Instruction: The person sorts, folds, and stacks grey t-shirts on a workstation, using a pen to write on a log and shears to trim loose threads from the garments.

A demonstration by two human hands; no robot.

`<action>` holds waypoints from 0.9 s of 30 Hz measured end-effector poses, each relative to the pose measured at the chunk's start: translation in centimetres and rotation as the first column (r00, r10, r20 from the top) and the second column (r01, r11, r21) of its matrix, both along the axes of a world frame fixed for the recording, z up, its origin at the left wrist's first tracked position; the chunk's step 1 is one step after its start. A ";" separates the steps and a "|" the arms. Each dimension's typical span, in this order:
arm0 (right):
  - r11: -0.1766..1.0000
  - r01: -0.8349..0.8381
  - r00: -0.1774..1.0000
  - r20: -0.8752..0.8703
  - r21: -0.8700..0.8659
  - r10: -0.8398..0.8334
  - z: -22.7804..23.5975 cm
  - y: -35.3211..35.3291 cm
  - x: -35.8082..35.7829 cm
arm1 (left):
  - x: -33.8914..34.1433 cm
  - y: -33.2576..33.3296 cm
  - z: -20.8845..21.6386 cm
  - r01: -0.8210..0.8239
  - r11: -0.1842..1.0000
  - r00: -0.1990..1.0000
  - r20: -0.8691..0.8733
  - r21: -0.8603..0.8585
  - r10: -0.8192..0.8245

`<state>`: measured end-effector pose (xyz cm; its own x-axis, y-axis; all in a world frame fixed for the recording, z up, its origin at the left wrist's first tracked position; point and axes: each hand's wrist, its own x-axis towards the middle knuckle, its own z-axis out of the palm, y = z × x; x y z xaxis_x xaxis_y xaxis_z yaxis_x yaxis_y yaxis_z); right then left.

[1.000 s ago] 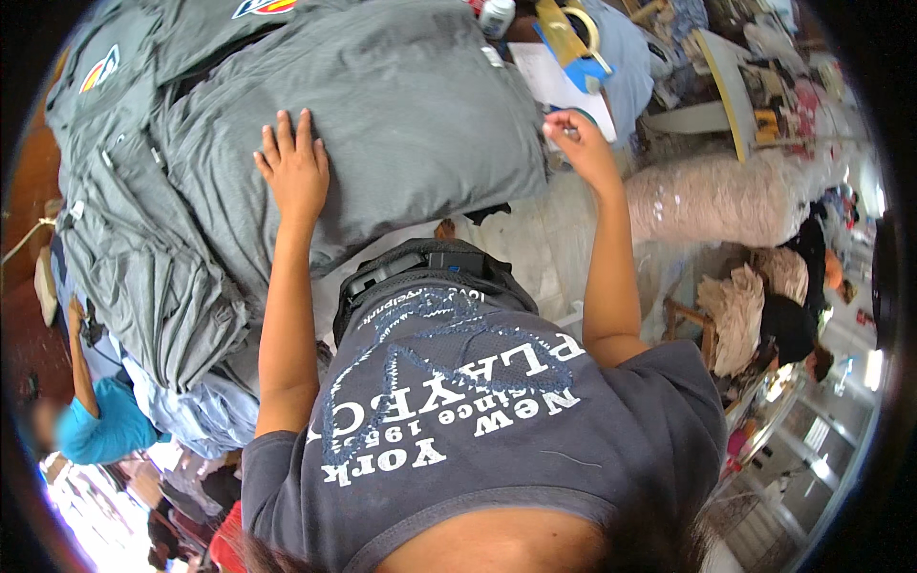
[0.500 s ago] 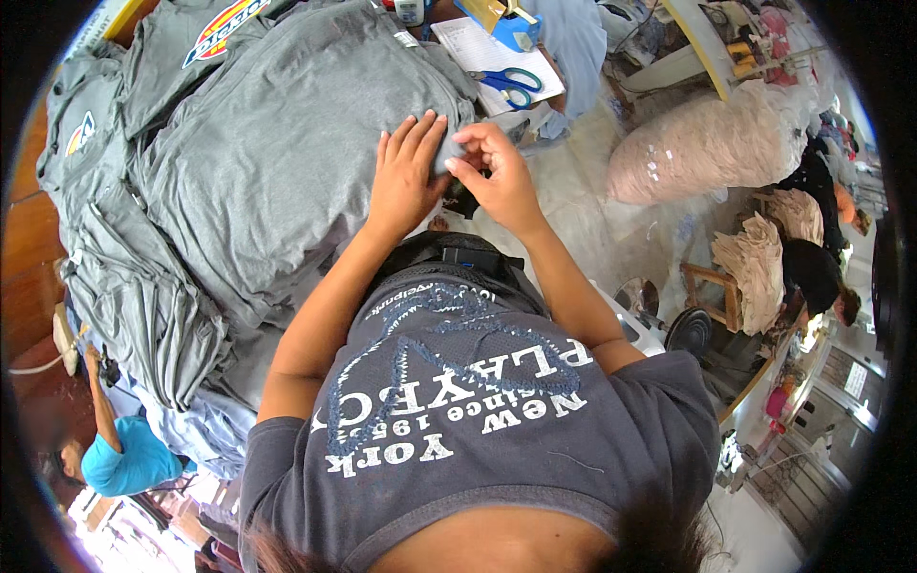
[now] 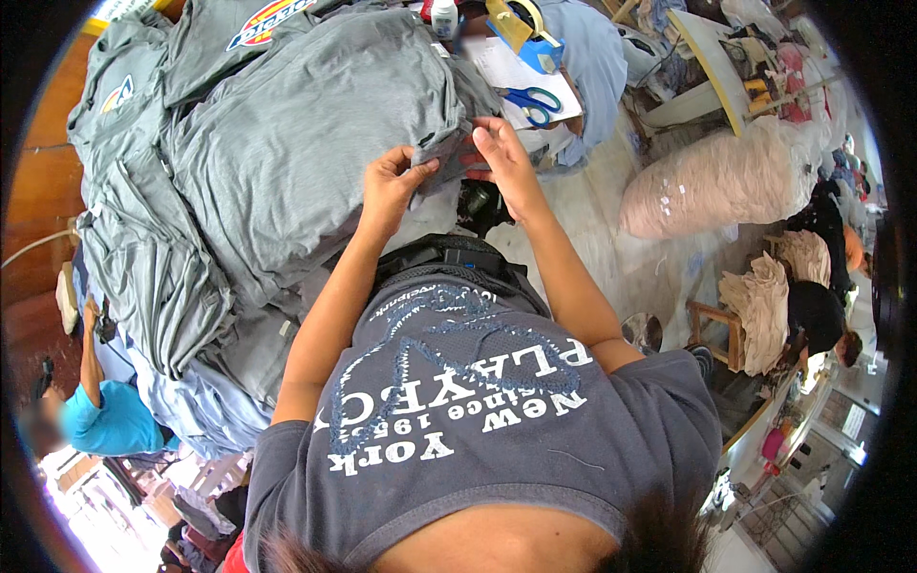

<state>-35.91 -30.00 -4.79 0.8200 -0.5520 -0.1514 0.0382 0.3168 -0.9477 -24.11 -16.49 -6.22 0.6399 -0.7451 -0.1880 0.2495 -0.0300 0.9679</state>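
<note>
A large grey knit garment [image 3: 306,124] lies spread over a pile in front of me, its right edge bunched toward my hands. My left hand [image 3: 388,196] pinches the near right corner of the cloth between thumb and fingers, lifting it slightly. Just right of that edge, my right hand [image 3: 510,172] is open, fingers apart and palm toward the cloth; its fingertips are close to the edge, and whether they touch it I cannot tell. Other grey shirts [image 3: 119,95] with colourful printed patches lie at the far left, and folded grey garments [image 3: 153,258] are stacked at the left.
Blue-handled scissors [image 3: 535,103] lie on papers beyond my right hand, beside a blue tape dispenser [image 3: 541,55] and a white bottle [image 3: 442,17]. A big plastic-wrapped bundle [image 3: 716,177] rests on the floor at right. A person in a turquoise shirt [image 3: 115,420] is at lower left.
My left hand has gone from lying flat on the cloth to pinching its corner. My right hand has opened from a pinch at the edge. The whole view has shifted slightly.
</note>
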 end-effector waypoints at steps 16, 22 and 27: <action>0.974 -0.179 0.983 -0.023 0.141 0.184 1.7 -3.0 8.4 | -0.4 4.1 0.8 0.021 0.966 0.967 -0.239 -0.257 -0.084; 0.751 -0.127 0.988 -0.016 -0.648 0.154 0.2 -2.5 12.4 | 0.8 2.8 1.5 0.228 0.963 0.968 0.140 -0.146 -0.208; 0.459 -0.147 0.947 0.009 -0.876 0.321 0.9 1.4 10.5 | 6.2 1.1 4.2 -0.407 0.906 0.912 0.005 -0.114 0.411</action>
<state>-25.38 -28.58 -3.85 0.9011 -0.1158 0.4179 0.2599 -0.6271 -0.7343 -17.89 -15.37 -2.06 0.8967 -0.4315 -0.0983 0.1896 0.1738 0.9664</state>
